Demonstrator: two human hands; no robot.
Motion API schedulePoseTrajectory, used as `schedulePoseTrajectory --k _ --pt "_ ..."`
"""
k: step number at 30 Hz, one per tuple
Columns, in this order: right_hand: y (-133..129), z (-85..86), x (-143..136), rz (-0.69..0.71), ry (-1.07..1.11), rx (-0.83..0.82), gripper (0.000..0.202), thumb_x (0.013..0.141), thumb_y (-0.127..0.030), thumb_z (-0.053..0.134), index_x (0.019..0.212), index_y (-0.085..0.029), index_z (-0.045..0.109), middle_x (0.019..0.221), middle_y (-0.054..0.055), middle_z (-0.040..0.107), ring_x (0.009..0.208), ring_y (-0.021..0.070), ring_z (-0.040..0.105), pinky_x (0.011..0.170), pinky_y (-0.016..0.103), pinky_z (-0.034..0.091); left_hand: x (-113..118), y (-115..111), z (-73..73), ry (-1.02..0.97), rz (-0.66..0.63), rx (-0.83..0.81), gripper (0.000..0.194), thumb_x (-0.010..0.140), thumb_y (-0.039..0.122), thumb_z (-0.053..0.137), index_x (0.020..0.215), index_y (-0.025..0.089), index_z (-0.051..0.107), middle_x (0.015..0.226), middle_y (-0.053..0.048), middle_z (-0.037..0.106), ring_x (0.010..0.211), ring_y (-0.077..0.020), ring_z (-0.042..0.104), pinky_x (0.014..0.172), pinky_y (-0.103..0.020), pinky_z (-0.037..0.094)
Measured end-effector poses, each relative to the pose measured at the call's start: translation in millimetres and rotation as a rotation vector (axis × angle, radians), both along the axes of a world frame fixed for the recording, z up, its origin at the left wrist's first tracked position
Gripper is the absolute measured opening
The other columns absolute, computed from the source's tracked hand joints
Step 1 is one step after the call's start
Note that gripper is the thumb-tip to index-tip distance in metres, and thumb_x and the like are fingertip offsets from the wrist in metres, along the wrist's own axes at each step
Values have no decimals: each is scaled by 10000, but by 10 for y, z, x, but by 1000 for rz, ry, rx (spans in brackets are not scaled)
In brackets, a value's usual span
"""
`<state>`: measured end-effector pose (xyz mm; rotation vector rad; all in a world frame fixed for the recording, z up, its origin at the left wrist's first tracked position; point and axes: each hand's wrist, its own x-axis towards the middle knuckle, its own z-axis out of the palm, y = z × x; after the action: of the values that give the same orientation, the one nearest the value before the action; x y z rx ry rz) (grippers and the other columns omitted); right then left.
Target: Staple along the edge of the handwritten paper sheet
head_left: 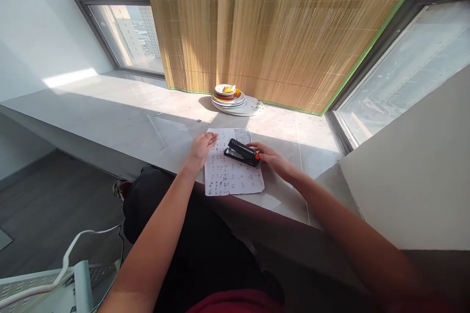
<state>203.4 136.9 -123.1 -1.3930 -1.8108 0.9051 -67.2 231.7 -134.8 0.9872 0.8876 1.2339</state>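
A sheet of white paper (242, 184) covered in rows of dark handwritten marks lies on the windowsill near its front edge. On top of it rests a black stapler (241, 151) with an orange-red spot at its rear end, its jaw pointing left. My right hand (270, 158) has its fingers around the stapler's rear end. My left hand (202, 148) lies over the paper's upper left edge, fingers stretched out, apart from the stapler. The undersides of both hands are hidden.
Against a bamboo blind (257, 34) stands a stack of plates and small bowls (228, 100). A wall (414, 171) closes the right side of the windowsill (121, 127). At lower left is a white perforated rack (36, 281) with a white cable (66, 259).
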Motion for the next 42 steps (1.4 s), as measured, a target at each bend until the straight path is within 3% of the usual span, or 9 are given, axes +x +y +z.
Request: schedulePoseTrajectory --k 5,8,12,15,20,26,31,36,42 --pt "5 -2 -7 36 -228 111 568 985 -197 392 1518 -323 544 1431 77 656 1298 310 595 1109 605 494 8 -5 -10 -6 10 4 145 1050 195 640 911 159 662 1158 -152 728 1192 -252 691 1177 -427 482" --pt "-21 -2 -16 42 -244 98 545 1000 -199 385 1503 -321 558 1370 79 677 1258 299 603 1101 585 494 6 -1 -13 12 16 -15 159 1060 178 594 920 161 666 1174 -145 735 1206 -243 688 1157 -392 482" --pt "-61 -19 -112 -94 -175 205 409 1042 -288 394 1356 -248 654 1273 99 705 1199 295 605 1076 531 489 -4 9 -15 61 -6 -13 221 1084 198 502 952 158 675 1193 -137 747 1195 -247 694 1086 -381 498" --pt "-62 -44 -234 -83 -199 273 394 1007 -411 563 1338 -217 653 1203 105 715 1116 298 612 996 478 510 -10 8 -17 104 -54 13 191 1065 244 543 971 157 684 1179 -146 757 1186 -272 701 1034 -382 511" --pt "-72 -58 -340 -105 -279 427 233 911 -272 685 1138 -232 718 1010 74 690 958 268 602 858 411 523 -19 -13 3 114 -110 32 168 1045 257 596 980 148 705 1194 -172 749 1151 -288 713 1014 -399 540" --pt "-231 15 -330 -82 -452 692 393 1029 -186 525 1366 -292 696 1210 119 692 1127 317 573 1001 502 525 -15 -86 79 1 -188 -89 210 1065 213 546 1057 114 731 1092 -171 762 1032 -270 749 1012 -415 593" --pt "-312 -51 -356 18 -598 668 460 1080 -169 445 1438 -347 673 1272 105 710 1205 313 596 1062 500 493 -16 -144 113 -67 -318 -111 253 1082 181 522 1121 86 753 1161 -185 762 1048 -253 750 1070 -398 579" --pt "-324 -70 -332 -55 -666 695 454 1106 -181 405 1438 -333 673 1253 103 727 1197 304 595 1031 480 481 -15 -134 107 -15 -307 -102 196 1066 106 575 1055 99 770 1144 -167 770 1111 -262 741 1133 -406 550" --pt "-309 -70 -334 -45 -662 808 429 1062 -131 508 1372 -342 716 1171 77 739 1121 271 608 969 420 503 -2 -153 138 -61 -303 -132 227 1111 124 540 1076 68 757 1159 -202 757 1067 -249 755 1069 -365 587"
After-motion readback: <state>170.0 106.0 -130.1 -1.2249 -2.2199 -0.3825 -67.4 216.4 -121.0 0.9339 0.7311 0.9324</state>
